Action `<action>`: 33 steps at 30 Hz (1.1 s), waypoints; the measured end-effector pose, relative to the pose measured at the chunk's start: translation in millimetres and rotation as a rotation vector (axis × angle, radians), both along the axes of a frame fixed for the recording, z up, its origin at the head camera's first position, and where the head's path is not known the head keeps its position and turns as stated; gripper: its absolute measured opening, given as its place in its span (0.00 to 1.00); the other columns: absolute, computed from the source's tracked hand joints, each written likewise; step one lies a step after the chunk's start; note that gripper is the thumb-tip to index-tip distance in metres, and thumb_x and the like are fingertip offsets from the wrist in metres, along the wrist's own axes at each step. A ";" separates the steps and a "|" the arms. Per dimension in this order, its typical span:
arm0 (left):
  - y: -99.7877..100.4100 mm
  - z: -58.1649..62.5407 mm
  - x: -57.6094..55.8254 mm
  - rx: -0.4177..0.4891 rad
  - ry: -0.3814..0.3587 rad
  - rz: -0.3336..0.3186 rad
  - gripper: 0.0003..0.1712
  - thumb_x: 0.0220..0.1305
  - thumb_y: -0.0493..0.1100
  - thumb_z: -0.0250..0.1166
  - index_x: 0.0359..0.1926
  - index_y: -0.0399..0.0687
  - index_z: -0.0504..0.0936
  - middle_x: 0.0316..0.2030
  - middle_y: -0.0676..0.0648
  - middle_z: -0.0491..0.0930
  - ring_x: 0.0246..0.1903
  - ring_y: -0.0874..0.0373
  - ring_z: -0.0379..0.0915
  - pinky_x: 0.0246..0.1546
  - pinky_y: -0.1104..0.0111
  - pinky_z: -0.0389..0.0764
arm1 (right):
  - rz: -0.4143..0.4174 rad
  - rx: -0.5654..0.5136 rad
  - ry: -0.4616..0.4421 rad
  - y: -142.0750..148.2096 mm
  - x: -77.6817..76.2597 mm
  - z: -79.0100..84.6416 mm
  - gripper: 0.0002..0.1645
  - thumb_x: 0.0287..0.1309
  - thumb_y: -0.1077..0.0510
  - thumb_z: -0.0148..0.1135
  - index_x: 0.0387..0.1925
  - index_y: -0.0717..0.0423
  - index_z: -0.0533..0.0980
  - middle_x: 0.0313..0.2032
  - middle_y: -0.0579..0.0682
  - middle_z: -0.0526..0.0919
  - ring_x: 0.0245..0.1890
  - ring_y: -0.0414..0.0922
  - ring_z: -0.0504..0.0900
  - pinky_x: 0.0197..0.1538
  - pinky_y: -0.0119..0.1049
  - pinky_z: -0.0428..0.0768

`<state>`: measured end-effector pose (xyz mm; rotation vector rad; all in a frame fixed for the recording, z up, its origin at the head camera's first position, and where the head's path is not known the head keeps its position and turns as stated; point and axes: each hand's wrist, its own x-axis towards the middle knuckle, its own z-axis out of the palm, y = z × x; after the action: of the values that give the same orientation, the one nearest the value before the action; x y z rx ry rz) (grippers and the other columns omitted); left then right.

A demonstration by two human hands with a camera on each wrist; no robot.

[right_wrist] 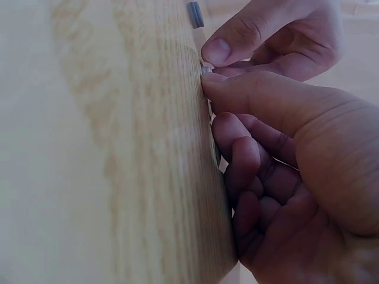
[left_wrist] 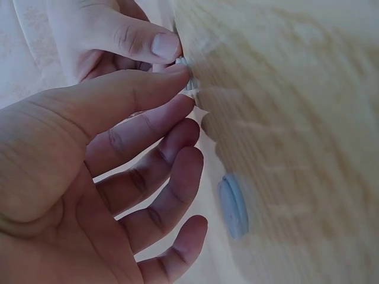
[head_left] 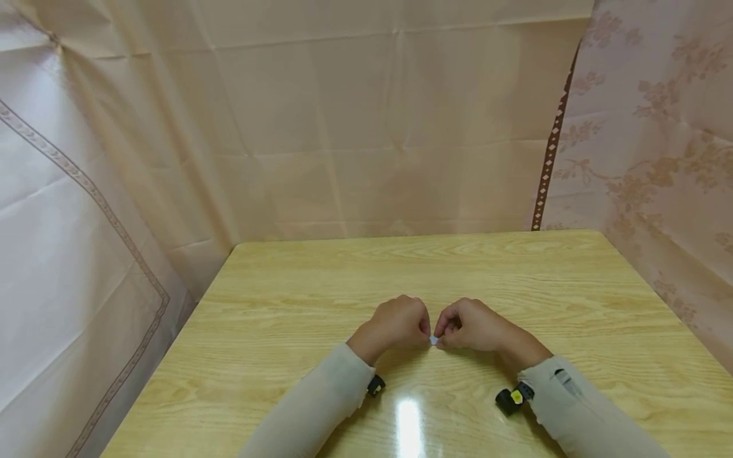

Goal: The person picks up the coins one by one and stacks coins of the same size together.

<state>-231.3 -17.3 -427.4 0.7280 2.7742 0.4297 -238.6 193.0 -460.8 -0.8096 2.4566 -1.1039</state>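
Note:
A small, pale blue-white piece [head_left: 434, 341] lies between my fingertips, low over the tabletop. My left hand [head_left: 401, 323] pinches it from one side with thumb and forefinger; its other fingers are loosely bent. From the other side my right hand [head_left: 474, 326] pinches it by thumb and forefinger, with the remaining fingers curled near the wood. In the left wrist view only a ridged edge of the piece [left_wrist: 186, 70] shows; its kind is unclear. A rounded, flat light-blue thing [left_wrist: 234, 206] rests on the table beside my left fingers, hidden in the head view.
The wood-grain table [head_left: 275, 280] extends beyond both hands to its back edge. Beige cloth [head_left: 343, 127] hangs behind it, with a flowered cloth [head_left: 664, 127] at the right. Black wrist cameras, such as the right one [head_left: 509, 401], hang below the sleeves.

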 end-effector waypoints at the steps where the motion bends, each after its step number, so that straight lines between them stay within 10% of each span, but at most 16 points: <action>1: -1.0 0.7 0.3 -0.002 0.000 0.000 0.12 0.56 0.44 0.78 0.20 0.62 0.84 0.23 0.63 0.80 0.23 0.66 0.74 0.22 0.70 0.76 | -0.001 -0.003 -0.004 0.1 0.2 -0.3 0.05 0.56 0.57 0.77 0.32 0.49 0.86 0.26 0.44 0.84 0.25 0.38 0.75 0.28 0.30 0.75; 13: -30.8 18.3 1.1 0.021 0.019 0.026 0.11 0.66 0.52 0.71 0.26 0.57 0.88 0.23 0.61 0.81 0.21 0.64 0.73 0.21 0.71 0.75 | -0.025 0.007 -0.026 -0.2 1.4 3.6 0.06 0.57 0.56 0.78 0.32 0.49 0.85 0.27 0.45 0.84 0.26 0.40 0.75 0.28 0.30 0.75; 20: -60.3 25.7 1.1 0.073 0.065 0.081 0.13 0.67 0.55 0.70 0.45 0.54 0.90 0.43 0.55 0.86 0.39 0.60 0.79 0.39 0.64 0.81 | -0.017 0.029 -0.001 5.2 1.0 8.5 0.07 0.57 0.56 0.77 0.34 0.49 0.85 0.26 0.44 0.82 0.25 0.38 0.74 0.29 0.30 0.74; 33: -122.0 26.6 2.8 0.067 0.141 0.166 0.18 0.68 0.51 0.71 0.53 0.48 0.88 0.49 0.49 0.85 0.46 0.53 0.82 0.46 0.56 0.83 | 0.015 -0.005 -0.039 9.2 0.4 5.1 0.06 0.65 0.54 0.71 0.41 0.49 0.85 0.31 0.46 0.84 0.27 0.39 0.75 0.31 0.31 0.75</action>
<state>-228.5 -139.3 -400.9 0.5645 2.9789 0.5237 -238.2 202.2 -455.7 -0.7986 2.4127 -1.1107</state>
